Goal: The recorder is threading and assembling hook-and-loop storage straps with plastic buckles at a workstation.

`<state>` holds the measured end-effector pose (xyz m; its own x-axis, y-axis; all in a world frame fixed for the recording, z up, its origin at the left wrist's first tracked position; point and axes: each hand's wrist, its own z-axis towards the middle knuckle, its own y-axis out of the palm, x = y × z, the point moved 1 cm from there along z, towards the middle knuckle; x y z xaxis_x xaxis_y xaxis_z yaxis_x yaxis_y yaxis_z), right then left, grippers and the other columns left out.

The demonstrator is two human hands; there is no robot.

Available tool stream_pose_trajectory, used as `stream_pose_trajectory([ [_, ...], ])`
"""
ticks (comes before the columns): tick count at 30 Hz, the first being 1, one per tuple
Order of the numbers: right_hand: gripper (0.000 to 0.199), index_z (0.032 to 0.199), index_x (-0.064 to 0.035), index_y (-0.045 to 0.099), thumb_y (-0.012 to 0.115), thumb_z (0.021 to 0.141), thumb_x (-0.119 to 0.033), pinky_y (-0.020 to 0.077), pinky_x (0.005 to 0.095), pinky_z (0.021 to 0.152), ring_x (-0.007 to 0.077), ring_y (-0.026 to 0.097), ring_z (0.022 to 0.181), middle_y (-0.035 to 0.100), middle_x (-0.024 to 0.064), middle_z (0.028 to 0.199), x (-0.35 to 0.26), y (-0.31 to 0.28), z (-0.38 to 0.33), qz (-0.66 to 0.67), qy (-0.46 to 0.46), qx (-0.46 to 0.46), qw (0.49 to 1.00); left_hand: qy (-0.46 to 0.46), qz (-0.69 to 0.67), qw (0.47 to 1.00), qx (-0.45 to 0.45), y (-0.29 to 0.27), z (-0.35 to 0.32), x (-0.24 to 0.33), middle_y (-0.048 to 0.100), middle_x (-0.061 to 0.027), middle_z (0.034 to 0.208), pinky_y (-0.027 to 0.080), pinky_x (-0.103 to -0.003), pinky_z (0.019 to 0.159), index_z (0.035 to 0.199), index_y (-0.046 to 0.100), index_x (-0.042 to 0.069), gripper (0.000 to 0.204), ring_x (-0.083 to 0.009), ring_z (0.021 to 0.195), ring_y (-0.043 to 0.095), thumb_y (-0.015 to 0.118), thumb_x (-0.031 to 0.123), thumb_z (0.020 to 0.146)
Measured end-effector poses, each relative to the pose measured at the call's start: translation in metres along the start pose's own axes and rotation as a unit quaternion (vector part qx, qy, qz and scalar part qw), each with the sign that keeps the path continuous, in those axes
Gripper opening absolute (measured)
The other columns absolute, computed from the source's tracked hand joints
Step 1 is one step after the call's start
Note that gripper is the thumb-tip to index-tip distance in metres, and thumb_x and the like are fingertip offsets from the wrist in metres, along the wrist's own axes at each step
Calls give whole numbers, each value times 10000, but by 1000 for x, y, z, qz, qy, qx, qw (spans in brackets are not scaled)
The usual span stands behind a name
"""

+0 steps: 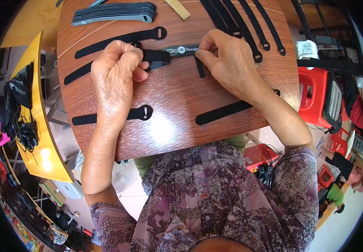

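A black fabric strap [158, 56] with a grey printed band [181, 51] stretches between my hands, just above the wooden table [177, 90]. My left hand [116, 69] is closed on the strap's left part, fingers curled over it. Thumb and fingers of my right hand [229, 54] pinch the band's right end, where a short dark tail [200, 68] hangs down. Around them lie slotted black straps: one beyond my left hand [120, 41], one partly under my left forearm [85, 119], and another below my right forearm [223, 113].
A stack of grey and black straps [114, 13] lies at the far left, with a yellowish strip [177, 9] beside it. Several black straps [255, 31] fan out at far right. A yellow tabletop [43, 138] holding black cables [27, 132] stands left; a red stool [313, 94] stands right.
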<state>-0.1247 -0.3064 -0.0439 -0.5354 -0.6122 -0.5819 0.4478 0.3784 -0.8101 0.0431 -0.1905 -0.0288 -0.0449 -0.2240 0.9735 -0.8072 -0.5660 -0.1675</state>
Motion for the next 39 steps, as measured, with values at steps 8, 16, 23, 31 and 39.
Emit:
stream_pose_trajectory([
  [8, 141, 772, -16, 586, 633, 789, -148, 465, 331, 552, 217, 613, 579, 609, 106, 636, -1, 2, 2, -35, -10, 13, 999, -26, -203, 978, -31, -19, 6, -13, 524, -75, 622, 532, -299, 529, 735, 542, -34, 98, -169, 526, 577, 501, 55, 749],
  [16, 204, 724, -18, 589, 638, 761, -213, 462, 456, 586, 363, 610, 644, 609, 187, 657, -5, 2, 7, -26, 27, 2, 999, -67, -279, 956, -55, -29, 12, -18, 538, -86, 623, 551, -352, 528, 761, 550, -31, 102, -214, 561, 613, 498, 57, 754],
  [23, 210, 732, -28, 589, 662, 763, -223, 449, 416, 577, 310, 603, 613, 596, 154, 628, -5, 2, 7, -47, 12, 6, 999, -84, -458, 883, -66, -46, 15, -32, 561, -88, 615, 472, -482, 627, 778, 593, 17, 143, -176, 460, 457, 536, 130, 710],
  [31, 209, 726, -29, 588, 673, 769, -215, 441, 357, 544, 248, 591, 553, 577, 119, 580, -4, 4, 8, -65, 4, 13, 998, -106, -551, 825, -69, -69, 19, -40, 432, -33, 537, 327, -330, 629, 647, 512, 82, 113, -146, 428, 316, 573, 174, 673],
  [39, 195, 733, -49, 609, 655, 742, -238, 441, 480, 609, 360, 617, 667, 619, 181, 667, -3, 4, 10, -42, 34, -2, 999, -65, -542, 836, -64, -100, 17, -38, 361, -21, 496, 306, -300, 527, 574, 414, 91, 202, -143, 412, 318, 584, 143, 670],
])
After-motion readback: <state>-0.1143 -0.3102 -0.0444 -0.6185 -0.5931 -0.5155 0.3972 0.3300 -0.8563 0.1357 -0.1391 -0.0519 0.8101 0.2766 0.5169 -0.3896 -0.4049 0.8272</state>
